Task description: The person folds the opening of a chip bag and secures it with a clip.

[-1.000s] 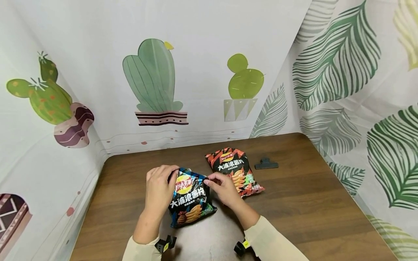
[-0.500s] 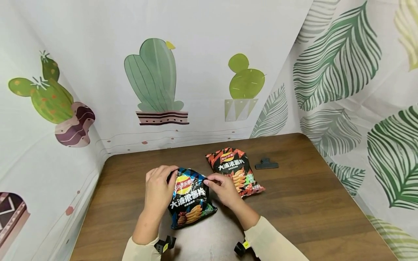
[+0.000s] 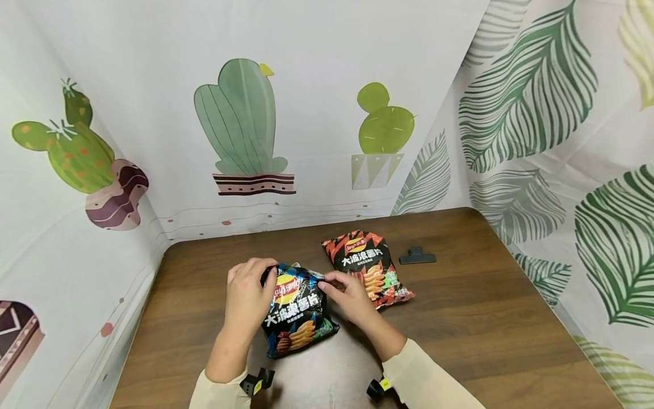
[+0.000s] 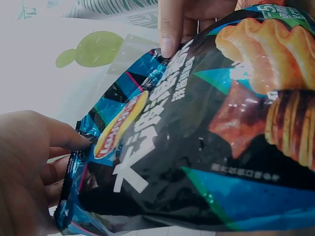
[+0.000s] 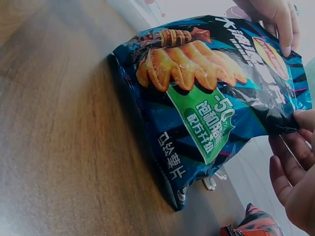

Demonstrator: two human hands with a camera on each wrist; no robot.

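Note:
Between the two hands is a blue and black bag of potato chips, its front turned up toward the head camera and its top tilted away. My left hand pinches the upper left corner, thumb on the printed front and fingers behind. At the upper right corner, my right hand pinches the edge between thumb and fingers. The left wrist view shows the left thumb pressed near the oval logo. In the right wrist view the bag's lower end hangs close over the wood, with the right hand at its upper corner.
A red and black chip bag lies flat behind the right hand. Further right on the brown wooden table lies a dark bag clip. White cloth with cactus and leaf prints stands along the table's back and sides.
The top of the blue bag has creased and folded slightly between the hands, and the left hand has shifted a little to the left. The red bag and the clip stay put.

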